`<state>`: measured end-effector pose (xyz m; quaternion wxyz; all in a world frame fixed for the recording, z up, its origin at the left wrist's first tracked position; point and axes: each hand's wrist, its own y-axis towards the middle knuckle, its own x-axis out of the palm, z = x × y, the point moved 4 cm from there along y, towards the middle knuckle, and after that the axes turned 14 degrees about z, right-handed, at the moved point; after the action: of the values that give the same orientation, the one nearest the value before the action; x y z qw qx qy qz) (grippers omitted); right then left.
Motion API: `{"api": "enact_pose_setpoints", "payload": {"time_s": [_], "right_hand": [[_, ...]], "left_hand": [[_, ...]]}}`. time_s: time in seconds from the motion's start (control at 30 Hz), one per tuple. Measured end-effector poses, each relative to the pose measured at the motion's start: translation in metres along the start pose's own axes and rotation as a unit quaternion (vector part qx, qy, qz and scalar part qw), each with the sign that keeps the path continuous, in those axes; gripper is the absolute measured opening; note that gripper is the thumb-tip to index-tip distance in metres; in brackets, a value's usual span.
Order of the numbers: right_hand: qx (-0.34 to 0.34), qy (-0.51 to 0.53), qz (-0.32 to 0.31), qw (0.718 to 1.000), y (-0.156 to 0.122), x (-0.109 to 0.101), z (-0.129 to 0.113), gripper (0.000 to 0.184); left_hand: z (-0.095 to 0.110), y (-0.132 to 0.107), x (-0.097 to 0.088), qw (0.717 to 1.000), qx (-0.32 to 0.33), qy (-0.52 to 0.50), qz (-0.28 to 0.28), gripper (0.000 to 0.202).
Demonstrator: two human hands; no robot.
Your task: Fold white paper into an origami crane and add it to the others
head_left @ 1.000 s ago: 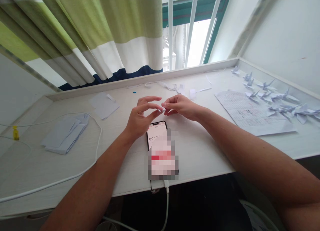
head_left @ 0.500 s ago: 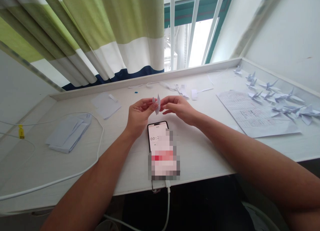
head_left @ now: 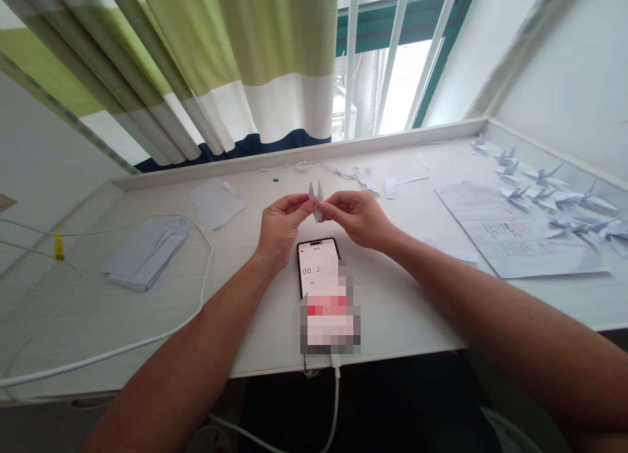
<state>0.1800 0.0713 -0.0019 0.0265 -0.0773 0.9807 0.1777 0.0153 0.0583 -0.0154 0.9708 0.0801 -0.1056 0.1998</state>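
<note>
Both my hands meet above the white desk (head_left: 407, 296), pinching a small folded piece of pale paper (head_left: 316, 194) whose two points stick up between them. My left hand (head_left: 282, 227) grips its left side with thumb and fingers closed. My right hand (head_left: 358, 217) pinches its right side. A phone (head_left: 318, 270) showing a timer lies flat on the desk just below my hands.
Several folded paper cranes (head_left: 564, 198) line the right side beside a printed sheet (head_left: 510, 234). A stack of pale paper squares (head_left: 144, 253) and another sheet (head_left: 218, 203) lie at left. A white cable (head_left: 122, 348) loops across the left. Paper scraps (head_left: 373, 178) lie near the window ledge.
The paper piece has been turned upright between my fingers, its two points now showing. My left fingers, spread a second ago, have closed on it. The view shifted slightly.
</note>
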Motion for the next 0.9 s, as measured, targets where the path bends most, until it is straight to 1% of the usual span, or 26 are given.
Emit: {"api": "enact_pose_setpoints", "payload": {"time_s": [0.13, 0.23, 0.4, 0.6, 0.8, 0.9], "right_hand": [[-0.009, -0.004, -0.008, 1.0, 0.0004, -0.0022, -0.0025, 0.043], [-0.002, 0.005, -0.019, 1.0, 0.0009, -0.0017, -0.0011, 0.042], [0.01, 0.037, -0.021, 0.999, -0.0003, 0.0026, 0.0033, 0.043], [-0.003, 0.006, -0.024, 1.0, -0.0014, 0.0026, 0.0016, 0.044], [-0.013, -0.034, -0.046, 0.998, -0.0013, 0.0011, 0.0001, 0.046], [-0.015, -0.04, -0.054, 0.998, -0.0017, 0.0017, -0.0002, 0.044]], "left_hand": [[-0.0015, -0.0012, 0.0007, 1.0, 0.001, 0.004, -0.01, 0.04], [-0.0005, -0.0022, 0.0015, 1.0, 0.001, 0.008, -0.011, 0.038], [0.0027, -0.0031, 0.0025, 1.0, 0.024, 0.008, -0.017, 0.032], [0.0016, -0.0018, -0.0009, 0.998, 0.048, 0.043, -0.027, 0.028], [0.0071, -0.0013, -0.0033, 0.991, 0.106, 0.081, -0.014, 0.03], [0.0085, -0.0014, -0.0029, 0.989, 0.118, 0.089, -0.013, 0.026]]}}
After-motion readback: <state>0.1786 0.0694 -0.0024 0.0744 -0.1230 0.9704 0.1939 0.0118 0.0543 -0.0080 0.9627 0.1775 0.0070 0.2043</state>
